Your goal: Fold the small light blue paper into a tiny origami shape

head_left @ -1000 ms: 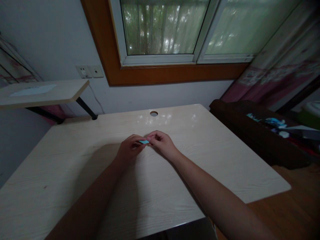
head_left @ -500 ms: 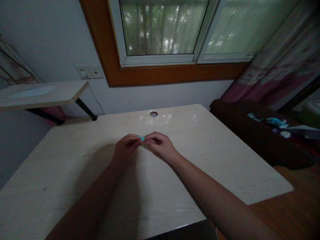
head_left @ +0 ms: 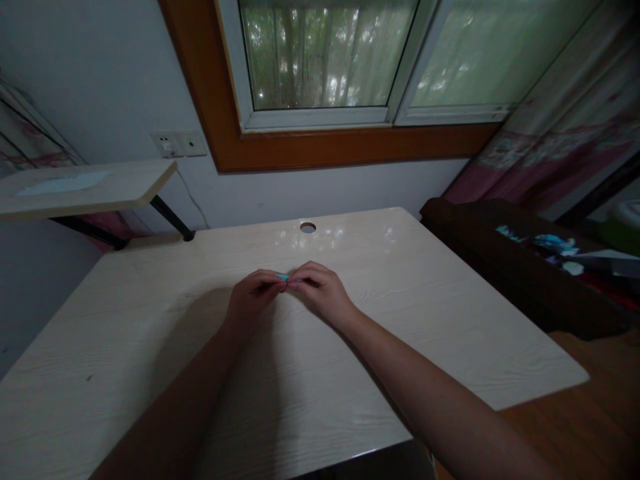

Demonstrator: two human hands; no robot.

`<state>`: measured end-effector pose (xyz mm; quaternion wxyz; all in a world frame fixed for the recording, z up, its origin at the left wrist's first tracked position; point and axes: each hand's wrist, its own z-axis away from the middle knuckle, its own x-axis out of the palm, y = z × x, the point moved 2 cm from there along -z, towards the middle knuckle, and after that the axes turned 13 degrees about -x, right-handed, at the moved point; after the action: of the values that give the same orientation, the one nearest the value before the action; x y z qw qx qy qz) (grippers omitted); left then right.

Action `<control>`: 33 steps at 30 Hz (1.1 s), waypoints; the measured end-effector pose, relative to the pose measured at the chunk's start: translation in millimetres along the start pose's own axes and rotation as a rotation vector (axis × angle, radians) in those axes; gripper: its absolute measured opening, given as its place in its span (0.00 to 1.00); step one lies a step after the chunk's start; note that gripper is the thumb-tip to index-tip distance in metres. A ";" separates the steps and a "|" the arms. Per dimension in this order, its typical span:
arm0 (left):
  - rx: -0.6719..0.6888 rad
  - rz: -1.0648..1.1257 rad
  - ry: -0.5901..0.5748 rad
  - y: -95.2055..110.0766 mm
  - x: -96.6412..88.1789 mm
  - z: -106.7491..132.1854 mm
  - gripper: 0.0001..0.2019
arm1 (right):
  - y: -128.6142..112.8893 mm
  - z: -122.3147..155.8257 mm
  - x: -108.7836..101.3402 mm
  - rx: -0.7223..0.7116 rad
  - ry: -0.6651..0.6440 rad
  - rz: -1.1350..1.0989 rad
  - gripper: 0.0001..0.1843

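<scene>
A small turquoise piece (head_left: 281, 276) shows between the fingertips of both hands, just above the desk. It is too small and too covered by fingers for me to tell its kind. My left hand (head_left: 254, 293) pinches it from the left, thumb and fingers closed. From the other side my right hand (head_left: 319, 285) closes thumb and fingertips at its right end. The fingertips of the two hands meet or nearly meet. Beneath them lies the pale wood-grain desk (head_left: 320, 373), with the shadow of my left arm across it.
A raised shelf (head_left: 145, 183) on black legs stands at the desk's back left, with a pale sheet (head_left: 65, 183) on it. Near the back edge is a round cable hole (head_left: 308, 228). A dark brown bench or sofa (head_left: 480, 267) with several items sits to the right.
Both hands stay in nearly the same place. The right fingertips have shifted slightly left and up, closer to the left ones, and the turquoise piece has tilted a little.
</scene>
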<state>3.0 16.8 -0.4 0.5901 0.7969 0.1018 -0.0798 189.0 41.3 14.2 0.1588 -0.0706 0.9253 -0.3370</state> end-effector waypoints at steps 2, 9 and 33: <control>-0.018 0.036 -0.014 0.7 1.0 0.9 0.04 | -1.1 -0.8 -0.2 -0.002 -0.013 0.019 0.02; -0.181 0.180 -0.020 6.4 4.8 4.8 0.08 | -2.2 -1.4 -0.9 0.002 -0.045 0.050 0.04; -0.178 0.140 0.008 -0.8 6.7 3.2 0.08 | 8.1 4.0 9.1 0.229 0.063 -0.239 0.09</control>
<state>9.2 14.4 -3.8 0.6624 0.7467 0.0552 -0.0257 181.6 42.9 3.8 0.0954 -0.1509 0.8704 -0.4588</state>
